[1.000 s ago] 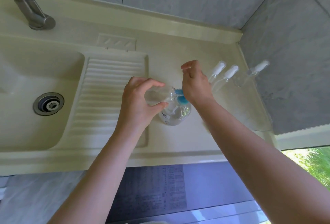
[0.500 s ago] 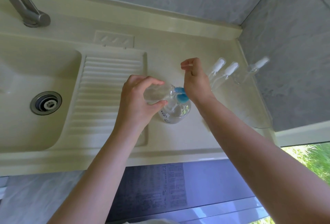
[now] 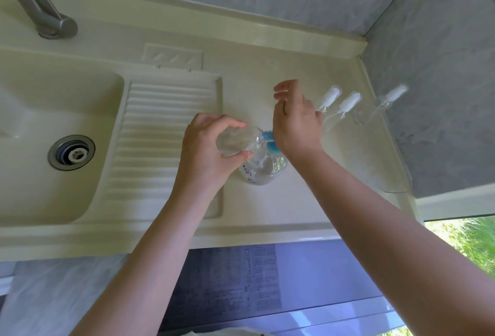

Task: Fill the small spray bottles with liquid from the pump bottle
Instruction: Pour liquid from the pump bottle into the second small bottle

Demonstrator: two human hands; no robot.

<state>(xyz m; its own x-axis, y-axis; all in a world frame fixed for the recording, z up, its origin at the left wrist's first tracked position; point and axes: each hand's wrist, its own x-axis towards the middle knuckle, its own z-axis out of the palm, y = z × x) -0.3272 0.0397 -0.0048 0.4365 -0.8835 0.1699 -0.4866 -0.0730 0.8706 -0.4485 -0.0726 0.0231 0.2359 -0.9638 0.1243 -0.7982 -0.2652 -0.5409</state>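
A clear pump bottle (image 3: 263, 171) with a blue pump head (image 3: 270, 141) stands on the cream counter (image 3: 267, 81). My left hand (image 3: 209, 153) grips a small clear spray bottle (image 3: 238, 140), uncapped and tilted on its side, with its mouth at the blue nozzle. The heel of my right hand (image 3: 294, 124) presses on the pump head while its fingers are raised and relaxed. Three more capped small spray bottles lie to the right: two side by side (image 3: 330, 97) (image 3: 348, 104) and one near the wall (image 3: 385, 102).
A ribbed drainboard (image 3: 163, 132) lies left of the bottles, beside the sink basin (image 3: 40, 121) with its drain (image 3: 71, 152). A metal faucet (image 3: 40, 11) stands at the back left. Grey tiled walls (image 3: 442, 68) close the back and right. The counter's front edge runs below my arms.
My right hand's fingers have lifted and spread a little above the pump head. The left hand and the small bottle have stayed at the nozzle.
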